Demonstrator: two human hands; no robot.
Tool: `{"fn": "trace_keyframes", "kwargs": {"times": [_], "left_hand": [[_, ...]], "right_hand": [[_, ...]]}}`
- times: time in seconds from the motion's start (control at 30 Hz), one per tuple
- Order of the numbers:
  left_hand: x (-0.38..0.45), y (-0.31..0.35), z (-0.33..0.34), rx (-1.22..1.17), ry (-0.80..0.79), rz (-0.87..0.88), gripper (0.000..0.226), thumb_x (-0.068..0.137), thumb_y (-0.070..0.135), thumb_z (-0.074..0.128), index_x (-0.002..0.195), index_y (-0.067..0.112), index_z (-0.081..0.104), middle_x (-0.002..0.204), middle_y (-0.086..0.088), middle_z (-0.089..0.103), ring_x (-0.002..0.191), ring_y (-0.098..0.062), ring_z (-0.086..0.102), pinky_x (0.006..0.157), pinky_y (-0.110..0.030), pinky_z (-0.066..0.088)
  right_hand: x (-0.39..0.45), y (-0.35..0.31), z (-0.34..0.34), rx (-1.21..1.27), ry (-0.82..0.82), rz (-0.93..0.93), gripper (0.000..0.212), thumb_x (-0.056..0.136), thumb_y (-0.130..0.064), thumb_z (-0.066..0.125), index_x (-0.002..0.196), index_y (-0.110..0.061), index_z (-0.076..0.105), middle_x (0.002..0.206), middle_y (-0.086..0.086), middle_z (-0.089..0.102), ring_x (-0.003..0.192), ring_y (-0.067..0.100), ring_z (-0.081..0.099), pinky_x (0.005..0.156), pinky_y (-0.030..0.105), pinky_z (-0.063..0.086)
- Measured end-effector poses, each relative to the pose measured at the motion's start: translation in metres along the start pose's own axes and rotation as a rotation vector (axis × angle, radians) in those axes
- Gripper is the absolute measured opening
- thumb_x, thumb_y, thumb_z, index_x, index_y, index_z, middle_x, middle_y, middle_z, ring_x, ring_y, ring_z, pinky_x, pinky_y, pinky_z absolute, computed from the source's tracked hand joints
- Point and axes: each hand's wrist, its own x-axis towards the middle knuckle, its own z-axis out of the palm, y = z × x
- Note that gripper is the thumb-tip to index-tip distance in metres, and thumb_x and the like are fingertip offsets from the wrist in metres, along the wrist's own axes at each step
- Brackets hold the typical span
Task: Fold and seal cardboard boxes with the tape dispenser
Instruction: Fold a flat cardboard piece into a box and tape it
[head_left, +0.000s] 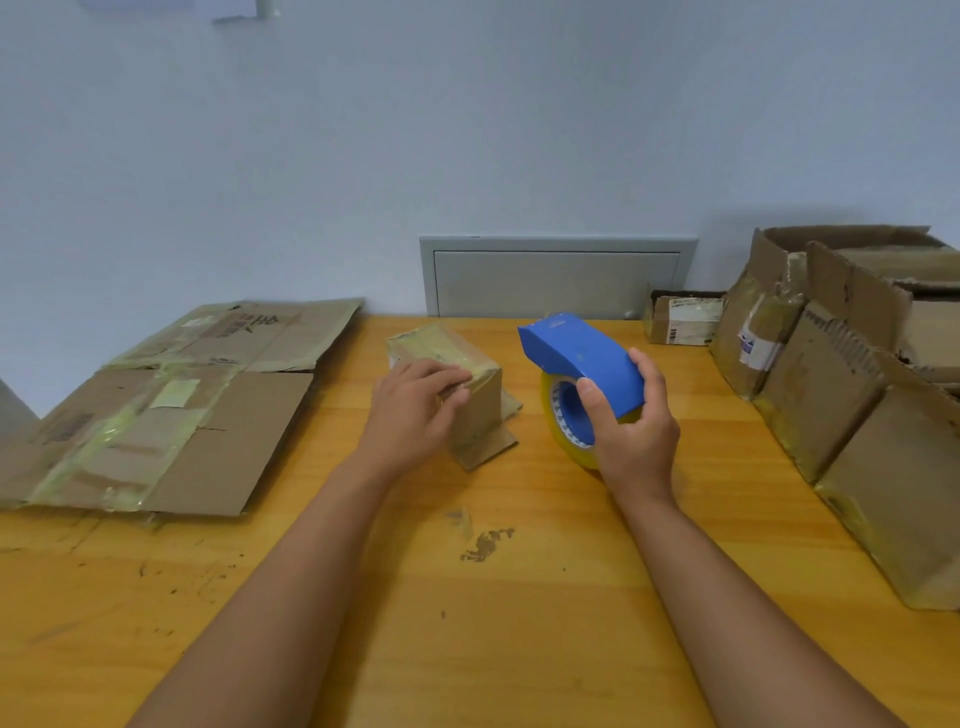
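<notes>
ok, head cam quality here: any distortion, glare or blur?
Head view: wide-angle bowing bends the yellow wooden table edges; lighting soft and even, faint shadows; mild sheen on the taped small cardboard box; blue tape dispenser and both hands fairly sharp.

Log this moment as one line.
left hand: steadies small box | right hand: grips tape dispenser | stage: taping
</notes>
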Motion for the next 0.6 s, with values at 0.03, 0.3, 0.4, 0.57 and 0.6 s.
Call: {"fn": "trace_keyframes", "kwargs": {"times": [0.03,0.3,0.4,0.57,0.6], "left_hand": [[0.000,-0.004,-0.002,-0.002,-0.051,0.002,0.032,0.099,0.029,0.057,0.130,0.028,0.064,0.119,0.016,0.058,0.112,-0.005,0.041,0.093,-0.033,0.027],[-0.002,0.006,0.000,0.051,0.029,-0.015,0.039,0.091,0.036,0.067,0.124,0.017,0.066,0.115,0.002,0.067,0.106,-0.021,0.051,0.086,-0.032,0.033],[0.000,0.002,-0.003,0.077,0.003,0.008,0.040,0.086,0.046,0.067,0.118,0.022,0.069,0.118,0.007,0.068,0.110,-0.018,0.050,0.087,-0.029,0.025],[0.002,-0.010,-0.014,0.077,-0.037,0.097,0.035,0.089,0.034,0.070,0.123,0.024,0.070,0.126,0.006,0.067,0.114,-0.021,0.054,0.090,-0.031,0.027],[0.003,-0.009,-0.014,0.083,-0.026,0.101,0.034,0.087,0.033,0.071,0.119,0.021,0.072,0.119,0.003,0.070,0.105,-0.023,0.056,0.085,-0.032,0.031]], "right_hand": [[0.000,0.000,0.000,-0.001,-0.002,0.000,0.074,0.082,-0.058,0.061,0.144,-0.019,0.046,0.124,-0.013,0.049,0.106,0.003,0.050,0.076,0.006,0.040],[0.000,-0.001,0.000,-0.004,-0.004,0.002,0.074,0.082,-0.058,0.060,0.144,-0.018,0.046,0.123,-0.013,0.049,0.104,0.003,0.050,0.075,0.008,0.041],[-0.001,-0.001,0.000,0.003,-0.001,0.004,0.078,0.081,-0.063,0.060,0.143,-0.019,0.046,0.124,-0.014,0.049,0.105,0.001,0.049,0.079,0.008,0.041],[0.000,0.000,0.001,0.000,-0.001,0.001,0.077,0.081,-0.062,0.060,0.143,-0.019,0.046,0.125,-0.013,0.050,0.107,0.002,0.049,0.079,0.007,0.041],[0.000,0.000,0.001,0.001,-0.001,0.003,0.076,0.081,-0.061,0.060,0.143,-0.019,0.046,0.125,-0.013,0.050,0.107,0.002,0.050,0.079,0.007,0.040]]}}
